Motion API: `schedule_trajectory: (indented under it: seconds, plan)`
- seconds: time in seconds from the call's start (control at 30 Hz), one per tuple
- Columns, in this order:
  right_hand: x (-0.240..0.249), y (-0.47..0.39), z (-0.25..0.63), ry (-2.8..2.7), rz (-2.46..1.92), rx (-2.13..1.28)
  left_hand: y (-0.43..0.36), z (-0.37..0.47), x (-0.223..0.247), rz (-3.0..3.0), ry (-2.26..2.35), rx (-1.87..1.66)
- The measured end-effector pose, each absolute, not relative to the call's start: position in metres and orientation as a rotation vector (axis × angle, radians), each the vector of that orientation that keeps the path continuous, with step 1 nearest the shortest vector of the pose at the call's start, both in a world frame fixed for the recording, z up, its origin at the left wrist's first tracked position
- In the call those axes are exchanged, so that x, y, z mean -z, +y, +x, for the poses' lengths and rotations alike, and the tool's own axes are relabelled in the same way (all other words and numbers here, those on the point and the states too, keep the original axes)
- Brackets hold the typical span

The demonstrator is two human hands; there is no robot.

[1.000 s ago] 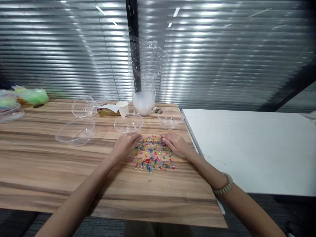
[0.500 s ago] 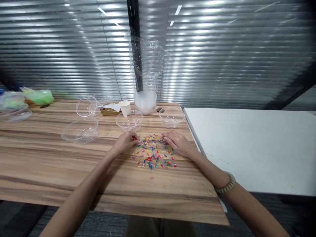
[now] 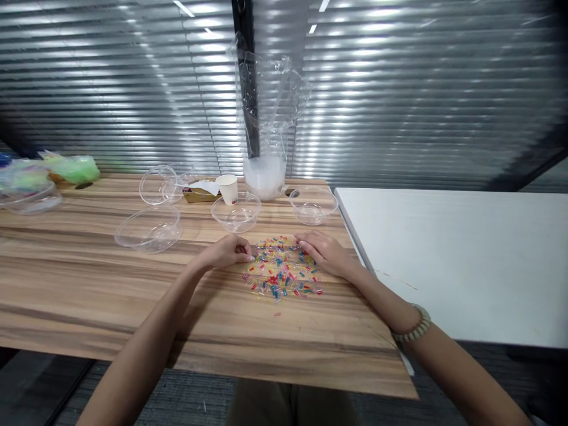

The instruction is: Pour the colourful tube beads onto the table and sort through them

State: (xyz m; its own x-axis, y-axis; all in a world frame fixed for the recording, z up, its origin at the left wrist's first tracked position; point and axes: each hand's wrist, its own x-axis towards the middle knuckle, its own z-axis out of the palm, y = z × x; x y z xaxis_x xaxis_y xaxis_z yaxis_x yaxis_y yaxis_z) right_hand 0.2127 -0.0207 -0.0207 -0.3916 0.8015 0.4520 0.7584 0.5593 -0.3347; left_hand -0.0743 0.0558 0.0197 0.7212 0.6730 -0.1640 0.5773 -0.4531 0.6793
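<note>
A loose scatter of small, multicoloured plastic tube beads (image 3: 283, 271), red, blue, yellow, green and clear, lies flat in one layer on the wooden tabletop (image 3: 89, 284), bunched into a rough patch, with one pink stray just below it.

Wooden table (image 3: 110, 284): matt, smooth, striped grain; on it glossy coloured plastic beads (image 3: 282, 273), beyond them clear glossy plastic bowls (image 3: 235, 212), a white paper cup (image 3: 229, 189) and crinkled clear plastic bag (image 3: 266, 118); right of it, smooth matt white tabletop (image 3: 465, 254).
</note>
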Motion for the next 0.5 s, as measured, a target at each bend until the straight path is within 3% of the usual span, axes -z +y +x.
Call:
schedule_trajectory:
  seconds: [0.5]
  plan:
    - [0.0218,-0.0205,0.2128,-2.209,-1.227,-0.102,0.0541,-0.0747,-0.0166,2.112,0.774,-0.064]
